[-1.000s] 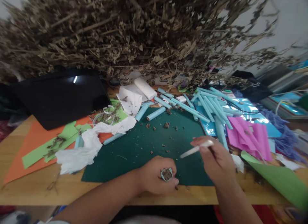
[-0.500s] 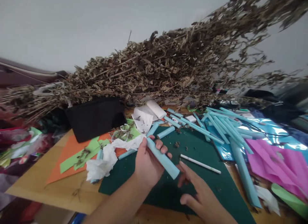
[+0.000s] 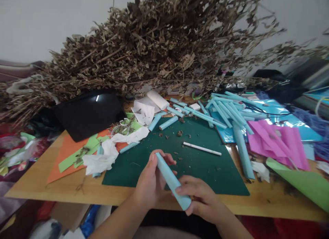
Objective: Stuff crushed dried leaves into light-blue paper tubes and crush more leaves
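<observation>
While both hands meet over the near edge of the dark green cutting mat (image 3: 205, 163), the pale blue rolled paper tube (image 3: 171, 179) sits slantwise between them, upper end toward the left, lower end toward the right. Left hand (image 3: 151, 182): grip closed around the tube's upper half, fingers curled over it. Right hand (image 3: 202, 198): grip closed on the tube's lower end, thumb on top. Tube is clear of the mat, above the wooden tabletop (image 3: 77, 194) edge. On the mat beyond the hands lies a thin white stick (image 3: 202, 149), with dry crumbs scattered around it. Further back: a heap of loose pale blue paper tubes (image 3: 226, 110), crumpled white tissue (image 3: 105, 156) at the mat's left, pink paper sheets (image 3: 277, 143) at right. A large bundle of dried brown branches (image 3: 154, 50) overhangs the far side.
</observation>
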Available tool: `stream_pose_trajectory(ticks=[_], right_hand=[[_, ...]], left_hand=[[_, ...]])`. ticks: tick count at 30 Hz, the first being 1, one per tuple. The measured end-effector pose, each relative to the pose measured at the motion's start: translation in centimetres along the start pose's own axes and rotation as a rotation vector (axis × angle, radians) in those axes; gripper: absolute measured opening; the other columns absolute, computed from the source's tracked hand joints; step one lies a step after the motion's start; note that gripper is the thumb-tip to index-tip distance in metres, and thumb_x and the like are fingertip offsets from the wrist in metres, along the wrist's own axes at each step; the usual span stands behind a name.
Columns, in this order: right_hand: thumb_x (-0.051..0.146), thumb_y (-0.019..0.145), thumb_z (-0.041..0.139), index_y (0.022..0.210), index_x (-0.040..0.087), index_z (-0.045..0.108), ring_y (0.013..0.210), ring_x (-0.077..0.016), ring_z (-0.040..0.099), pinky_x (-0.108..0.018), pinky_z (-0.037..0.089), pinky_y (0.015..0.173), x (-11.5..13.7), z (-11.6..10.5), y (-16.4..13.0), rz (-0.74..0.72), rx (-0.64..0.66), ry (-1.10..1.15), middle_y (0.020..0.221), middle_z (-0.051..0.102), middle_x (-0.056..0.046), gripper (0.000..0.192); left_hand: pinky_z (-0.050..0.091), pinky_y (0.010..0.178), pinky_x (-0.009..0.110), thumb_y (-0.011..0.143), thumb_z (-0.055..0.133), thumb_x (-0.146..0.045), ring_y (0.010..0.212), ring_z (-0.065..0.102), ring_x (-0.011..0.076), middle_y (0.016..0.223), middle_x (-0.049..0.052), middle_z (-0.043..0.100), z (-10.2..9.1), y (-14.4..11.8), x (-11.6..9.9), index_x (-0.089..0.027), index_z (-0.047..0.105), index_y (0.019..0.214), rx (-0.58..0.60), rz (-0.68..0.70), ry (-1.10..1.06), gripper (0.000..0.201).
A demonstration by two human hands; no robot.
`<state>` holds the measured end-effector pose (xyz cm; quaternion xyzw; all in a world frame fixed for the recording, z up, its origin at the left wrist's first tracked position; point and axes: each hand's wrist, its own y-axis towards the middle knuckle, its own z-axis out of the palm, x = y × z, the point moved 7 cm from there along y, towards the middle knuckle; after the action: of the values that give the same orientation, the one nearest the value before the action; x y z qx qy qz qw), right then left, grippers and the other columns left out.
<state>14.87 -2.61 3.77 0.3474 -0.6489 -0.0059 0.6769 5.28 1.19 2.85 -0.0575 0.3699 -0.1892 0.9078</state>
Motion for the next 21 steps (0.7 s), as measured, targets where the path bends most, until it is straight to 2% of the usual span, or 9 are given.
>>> stream_pose_trajectory(ticks=[3,5,8,11,14,17,19,21], right_hand=[[0.033,0.075,0.055,0.103,0.029,0.055,0.057,-0.0069,0.05,-0.017,0.041,0.049,-1.1,0.1,-1.2,0.078,-0.097,0.424,0.084,0.054,-0.004,0.028],[0.036,0.075,0.055,0.101,0.029,0.055,0.047,-0.0038,0.048,-0.013,0.037,0.041,-1.6,0.4,-1.8,0.117,-0.139,0.659,0.081,0.054,-0.004,0.028],[0.043,0.074,0.053,0.097,0.03,0.057,0.039,-0.001,0.044,-0.008,0.03,0.033,-2.0,1.0,-2.4,0.17,-0.144,0.773,0.071,0.055,-0.002,0.027],[0.045,0.074,0.051,0.093,0.031,0.056,0.035,0.0004,0.041,-0.006,0.028,0.032,-2.5,1.8,-3.5,0.242,-0.14,0.848,0.065,0.056,0.0,0.024],[0.045,0.075,0.05,0.092,0.032,0.054,0.036,0.0004,0.042,-0.005,0.03,0.032,-3.2,3.1,-5.4,0.318,-0.137,0.887,0.066,0.057,0.001,0.022],[0.046,0.077,0.046,0.092,0.027,0.052,0.037,-0.0003,0.043,-0.006,0.03,0.032,-3.8,4.3,-7.4,0.38,-0.132,0.884,0.065,0.055,0.0,0.025],[0.051,0.076,0.045,0.092,0.023,0.051,0.04,-0.0024,0.048,-0.008,0.034,0.035,-3.6,4.8,-8.2,0.391,-0.076,0.804,0.066,0.055,-0.001,0.033],[0.057,0.071,0.047,0.093,0.021,0.051,0.051,-0.0065,0.054,-0.012,0.04,0.043,-2.6,5.2,-8.4,0.374,0.036,0.649,0.07,0.056,-0.002,0.042]], left_hand=[[0.042,0.051,0.02,0.078,0.04,-0.045,0.055,0.05,0.0105,0.062,0.001,0.05,-0.3,-0.5,0.2,-0.017,0.051,0.081,0.172,-0.049,0.062,0.031],[0.036,0.039,0.016,0.08,0.033,-0.048,0.04,0.043,0.0071,0.05,-0.001,0.046,-0.6,-0.8,0.6,-0.016,0.053,0.088,0.288,-0.126,0.06,0.039],[0.031,0.033,0.013,0.083,0.029,-0.041,0.03,0.036,0.0045,0.043,-0.003,0.044,-1.2,-1.6,1.2,-0.014,0.052,0.097,0.451,-0.207,0.015,0.038],[0.034,0.032,0.013,0.083,0.035,-0.036,0.032,0.041,0.0053,0.043,-0.001,0.049,-1.8,-3.0,2.5,-0.012,0.053,0.097,0.584,-0.271,-0.028,0.033],[0.037,0.034,0.012,0.082,0.038,-0.037,0.039,0.052,0.008,0.052,0.003,0.058,-2.9,-4.9,4.1,-0.015,0.052,0.098,0.613,-0.325,-0.112,0.031],[0.039,0.035,0.011,0.082,0.039,-0.035,0.044,0.057,0.0089,0.063,0.005,0.065,-4.0,-6.8,5.5,-0.02,0.052,0.1,0.586,-0.353,-0.164,0.027],[0.036,0.035,0.009,0.081,0.042,-0.034,0.045,0.057,0.0082,0.069,0.006,0.066,-4.8,-7.9,6.5,-0.023,0.054,0.099,0.528,-0.35,-0.185,0.025],[0.034,0.035,0.008,0.078,0.047,-0.035,0.042,0.056,0.006,0.071,0.005,0.066,-5.9,-8.9,7.3,-0.024,0.057,0.094,0.451,-0.338,-0.208,0.022]])
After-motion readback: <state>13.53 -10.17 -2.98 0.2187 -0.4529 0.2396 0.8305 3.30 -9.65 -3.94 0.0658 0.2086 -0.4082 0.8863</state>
